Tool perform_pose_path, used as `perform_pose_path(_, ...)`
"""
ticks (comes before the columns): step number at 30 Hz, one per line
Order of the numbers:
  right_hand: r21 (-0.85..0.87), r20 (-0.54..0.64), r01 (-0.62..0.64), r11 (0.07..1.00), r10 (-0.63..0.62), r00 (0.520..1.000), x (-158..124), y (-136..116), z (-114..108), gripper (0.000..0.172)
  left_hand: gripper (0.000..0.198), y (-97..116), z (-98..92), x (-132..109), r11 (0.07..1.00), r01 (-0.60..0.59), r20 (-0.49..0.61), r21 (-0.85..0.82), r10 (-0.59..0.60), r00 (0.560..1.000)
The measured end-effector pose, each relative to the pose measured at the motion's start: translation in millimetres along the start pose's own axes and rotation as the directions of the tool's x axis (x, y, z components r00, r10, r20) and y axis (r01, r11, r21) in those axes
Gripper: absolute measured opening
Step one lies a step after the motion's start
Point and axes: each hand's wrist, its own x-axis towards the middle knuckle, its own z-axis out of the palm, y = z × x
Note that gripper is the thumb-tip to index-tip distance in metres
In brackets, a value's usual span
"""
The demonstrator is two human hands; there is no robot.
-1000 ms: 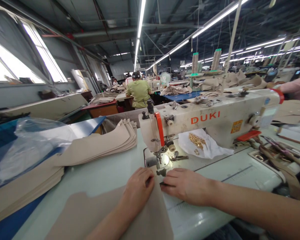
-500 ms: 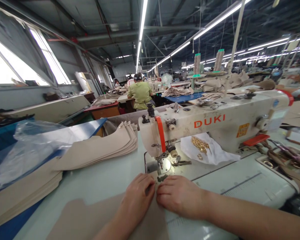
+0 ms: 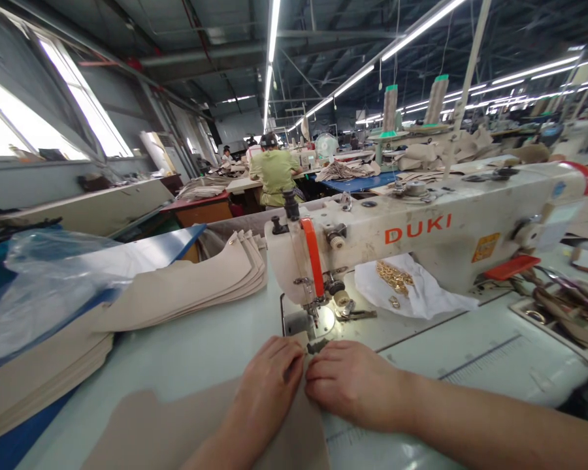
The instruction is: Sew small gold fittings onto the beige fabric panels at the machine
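1. Left: stacked beige pieces (image 3: 191, 284) on tabletop (image 3: 191, 352).
2. Near center: single beige piece (image 3: 171, 424), flat, far end just short of needle area.
3. Left hand (image 3: 269, 375): curled on piece; can't tell if pinching.
4. Right hand (image 3: 353, 382): close beside left, curled at piece's right edge; fingertip grip hidden.
5. Far: gold fittings (image 3: 394, 277) on white cloth (image 3: 438, 300), below sewing machine (image 3: 421, 215) arm.

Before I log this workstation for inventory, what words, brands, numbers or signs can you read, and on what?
"DUKI": red-orange capitals on the long white sewing machine.
Rectangular orange-yellow sticker on its body: too small to read.
Round blue badge near its right end: too blurred.
Dark ruler scale on the pale green tabletop: any numbers unreadable.
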Motion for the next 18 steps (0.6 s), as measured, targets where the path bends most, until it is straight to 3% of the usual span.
perform_pose_path(18,0.022,0.001,-0.023,0.999,0.023,1.0,-0.8,0.4,2.2,0.02,0.018,1.7,-1.7,0.2,1.0,0.011,0.003,0.019,-0.012,1.0)
